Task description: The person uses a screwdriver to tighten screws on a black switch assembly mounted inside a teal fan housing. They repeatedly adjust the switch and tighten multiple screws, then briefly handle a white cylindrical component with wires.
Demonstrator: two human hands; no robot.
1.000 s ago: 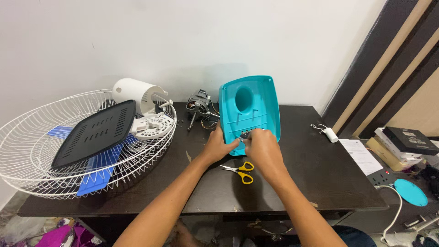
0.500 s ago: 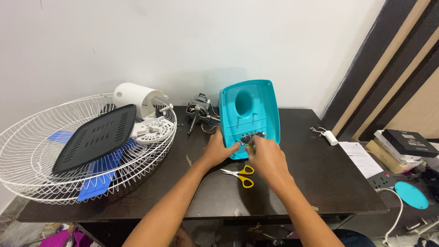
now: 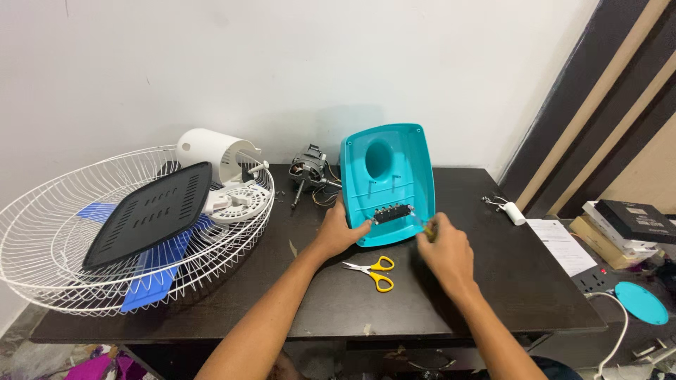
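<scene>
A turquoise plastic fan base shell (image 3: 391, 169) stands tilted on the dark table (image 3: 521, 281), its hollow inside facing me. A small black switch block (image 3: 392, 212) sits near its lower edge. My left hand (image 3: 339, 229) grips the shell's lower left edge, thumb by the switch block. My right hand (image 3: 442, 248) holds a thin screwdriver (image 3: 420, 223) with its tip at the right end of the block. Yellow-handled scissors (image 3: 372, 270) lie on the table between my forearms.
A white wire fan guard (image 3: 56, 260) at the left holds blue blades (image 3: 151, 274), a black vented plate (image 3: 151, 214) and white plastic covers (image 3: 211, 151). A bare motor (image 3: 308, 172) stands behind the shell. A white plug (image 3: 514, 213), papers, boxes and a turquoise disc (image 3: 641, 302) lie right.
My right hand has drawn back to the right from the shell's lower edge and now points the screwdriver at the switch block. My left hand has stayed on the shell.
</scene>
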